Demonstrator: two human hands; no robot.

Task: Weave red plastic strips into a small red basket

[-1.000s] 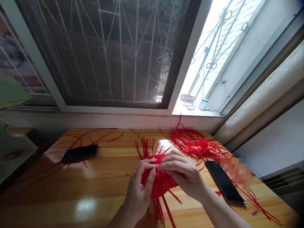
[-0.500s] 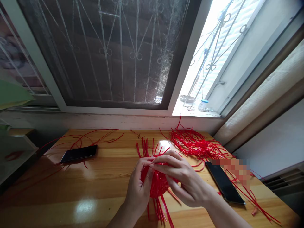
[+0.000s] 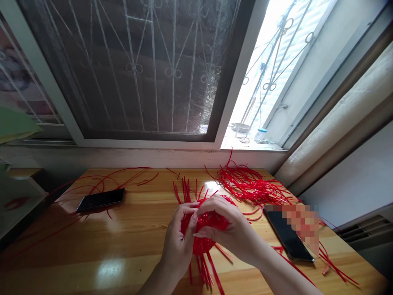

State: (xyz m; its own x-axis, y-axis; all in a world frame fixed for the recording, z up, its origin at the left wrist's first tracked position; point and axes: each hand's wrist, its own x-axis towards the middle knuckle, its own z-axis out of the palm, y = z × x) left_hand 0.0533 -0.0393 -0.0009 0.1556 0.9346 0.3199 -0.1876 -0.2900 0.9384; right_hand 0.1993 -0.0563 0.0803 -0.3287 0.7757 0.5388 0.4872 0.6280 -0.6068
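A rounded red piece woven from plastic strips [image 3: 204, 246] is held just above the table, with loose strip ends sticking out at its top and bottom. My left hand [image 3: 181, 233] grips its left side, thumb pressed against the near face. Curved over the top and right of the piece is my right hand [image 3: 230, 225], its fingertips close to the left thumb. The right thumb lies across the front of the weave. Whether a single strip is pinched between the right fingers is hidden.
A tangled heap of red strips [image 3: 251, 184] lies at the back right. One black phone [image 3: 288, 235] rests right of my hands, another phone [image 3: 101, 199] at the left among loose strips. Behind the wooden table [image 3: 92, 246] stands a barred window [image 3: 153, 82].
My right thumb has moved up and left across the front of the woven piece, and the right fingers have curled more. A red strip now shows beside my right forearm. The left hand keeps its grip.
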